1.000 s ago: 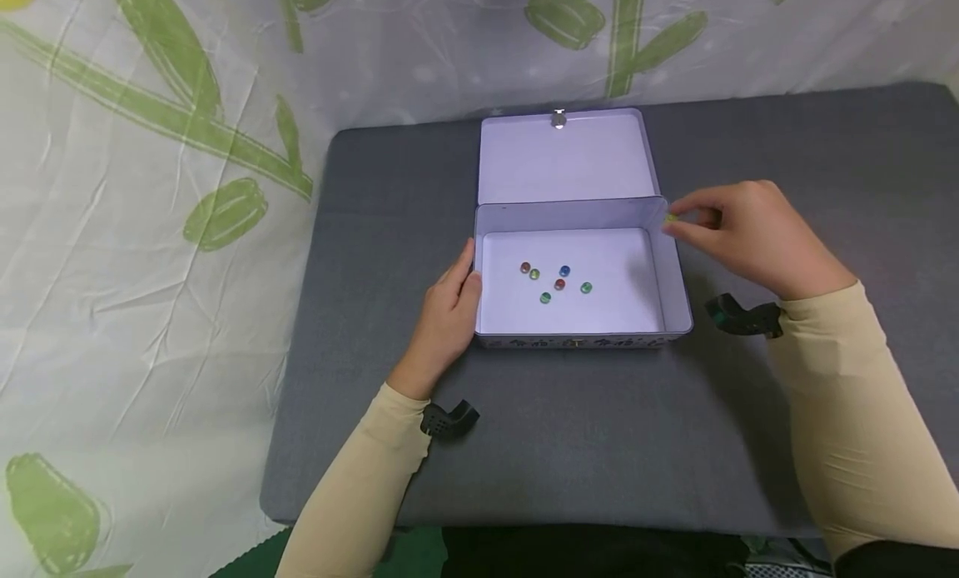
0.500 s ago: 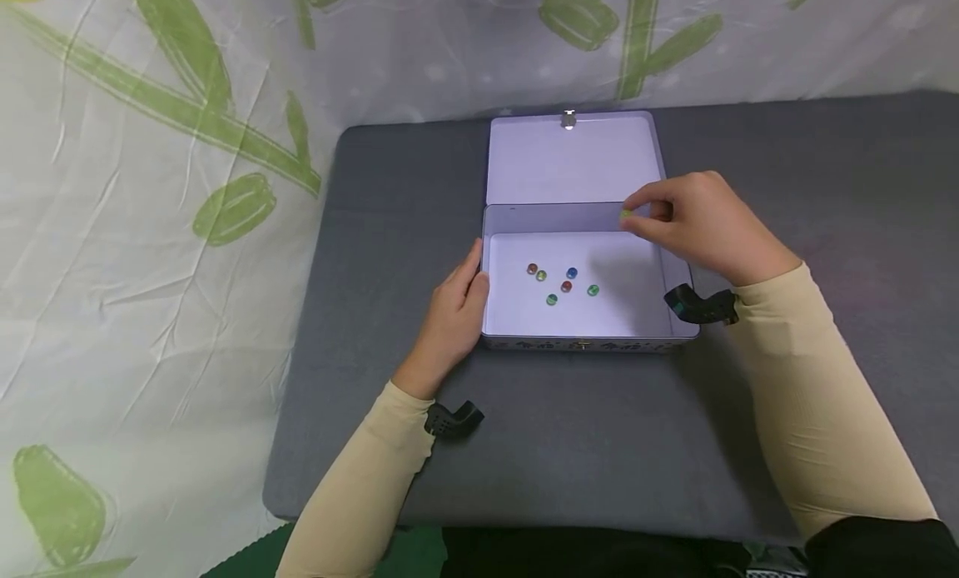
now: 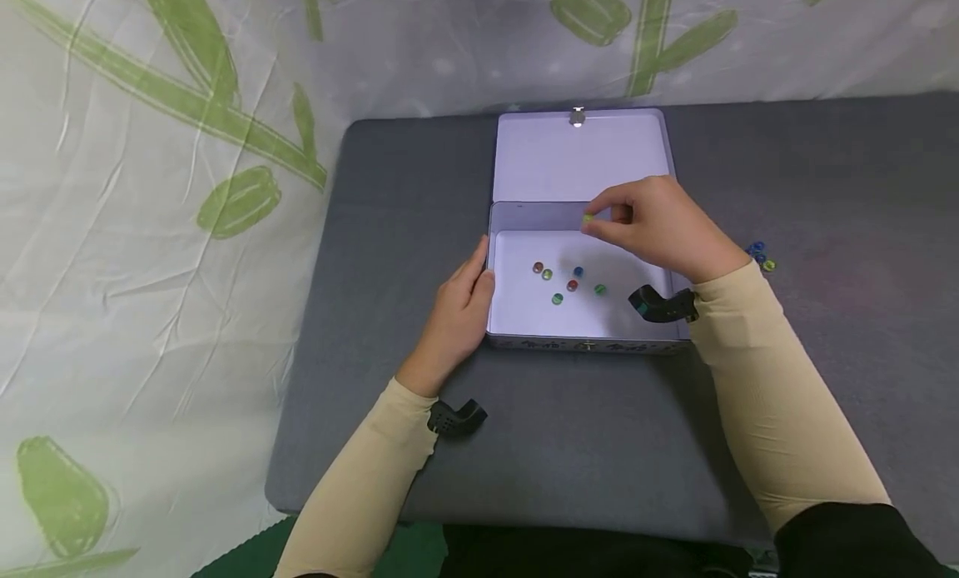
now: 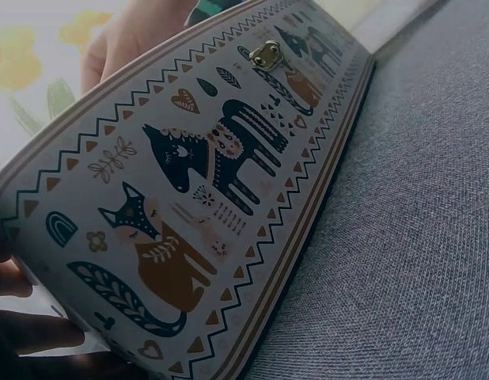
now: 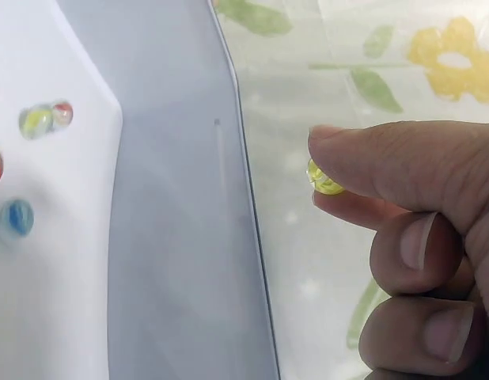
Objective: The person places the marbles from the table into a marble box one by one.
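Observation:
My right hand [image 3: 659, 224] pinches a yellow-green glass marble [image 5: 324, 179] between thumb and forefinger, above the inside of an open tin box [image 3: 517, 316]. The other fingers of that hand are curled in. Along the box's left side rests my left hand [image 3: 455, 311], its fingers fairly straight against the wall. The left wrist view shows the box's patterned front [image 4: 221, 158] and some of those fingers [image 4: 39, 332] at the side. On the white floor of the box lie several marbles, among them a blue marble [image 3: 578, 271], a red marble [image 3: 573, 286] and a green marble [image 3: 558, 299].
The box's lid [image 3: 580, 153] lies folded back behind it, with a metal clasp [image 3: 577, 117] at its far edge. Several loose marbles [image 3: 758, 248] lie on the grey table [image 3: 599, 445], right of the box. A leaf-patterned sheet [image 3: 449, 53] hangs behind.
My right hand has moved left with the marble, from the box's right rim to over its inside. Marbles on the table have come into sight behind it. The left hand stays by the box.

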### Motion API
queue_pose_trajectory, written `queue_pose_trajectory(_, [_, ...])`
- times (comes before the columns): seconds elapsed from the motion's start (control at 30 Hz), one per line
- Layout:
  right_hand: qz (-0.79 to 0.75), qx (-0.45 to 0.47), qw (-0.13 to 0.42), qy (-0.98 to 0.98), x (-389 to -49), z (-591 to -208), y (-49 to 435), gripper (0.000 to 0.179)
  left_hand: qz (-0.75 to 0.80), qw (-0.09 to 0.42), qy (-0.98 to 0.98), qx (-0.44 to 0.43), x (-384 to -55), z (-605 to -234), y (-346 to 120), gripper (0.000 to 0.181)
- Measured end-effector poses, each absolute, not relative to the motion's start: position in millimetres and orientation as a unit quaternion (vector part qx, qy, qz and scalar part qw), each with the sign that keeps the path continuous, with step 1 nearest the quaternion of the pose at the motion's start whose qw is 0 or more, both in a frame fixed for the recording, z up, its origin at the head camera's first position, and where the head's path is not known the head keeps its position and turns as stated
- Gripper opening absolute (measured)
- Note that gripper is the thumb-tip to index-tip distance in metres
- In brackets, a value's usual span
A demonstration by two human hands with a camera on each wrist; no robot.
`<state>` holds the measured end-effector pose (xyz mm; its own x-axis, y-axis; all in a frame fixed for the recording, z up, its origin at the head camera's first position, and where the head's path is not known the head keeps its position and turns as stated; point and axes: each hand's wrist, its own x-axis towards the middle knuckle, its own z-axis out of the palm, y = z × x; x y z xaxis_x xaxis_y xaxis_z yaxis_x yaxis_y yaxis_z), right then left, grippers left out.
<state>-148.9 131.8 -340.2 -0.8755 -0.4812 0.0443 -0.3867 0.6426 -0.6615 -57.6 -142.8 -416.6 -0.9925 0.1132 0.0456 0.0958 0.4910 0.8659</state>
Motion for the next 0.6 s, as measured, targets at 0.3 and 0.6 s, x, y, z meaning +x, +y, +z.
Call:
queue_pose_trajectory(0.3, [-0.364,-0.256,0.101,0.89,-157,-358,119,0.013,0.5,0.009,0.864,0.064,-58,-418,-142,0.055])
queue_pose_trajectory(0.6, [-0.351,-0.265,0.183,0.879,-165,-374,110,0.014,0.5,0.003,0.864,0.062,-58,-417,-143,0.055])
